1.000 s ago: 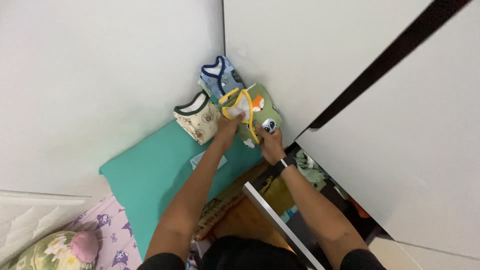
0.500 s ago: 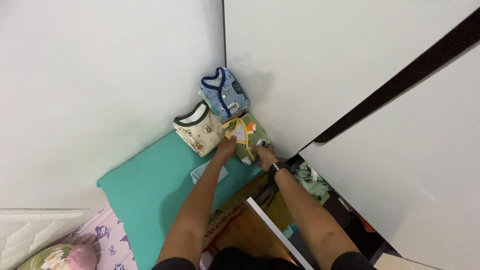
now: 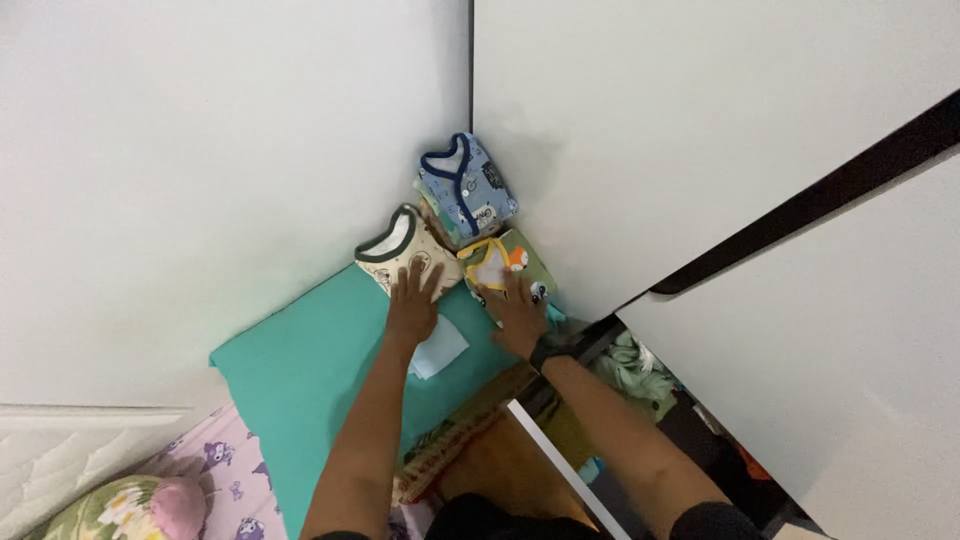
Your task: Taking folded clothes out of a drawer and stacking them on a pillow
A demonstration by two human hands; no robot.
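Three folded baby garments lie in the corner on a teal sheet (image 3: 300,370). My left hand (image 3: 415,298) rests flat, fingers spread, on the cream garment with dark green trim (image 3: 395,245). My right hand (image 3: 520,310), with a dark watch at the wrist, presses flat on the green garment with yellow trim and animal prints (image 3: 505,262). Behind them sits a blue garment with navy trim (image 3: 470,190), on top of a small stack, untouched.
White walls meet in the corner right behind the clothes. A small white folded piece (image 3: 438,348) lies on the teal sheet by my left wrist. A white wardrobe door (image 3: 820,300) stands at right, with clothes inside below it. A floral pillow (image 3: 130,505) lies bottom left.
The green garment came down from in front of the blue one onto the sheet. My left hand let go of it and moved left onto the cream garment; my right hand now lies flat on it.
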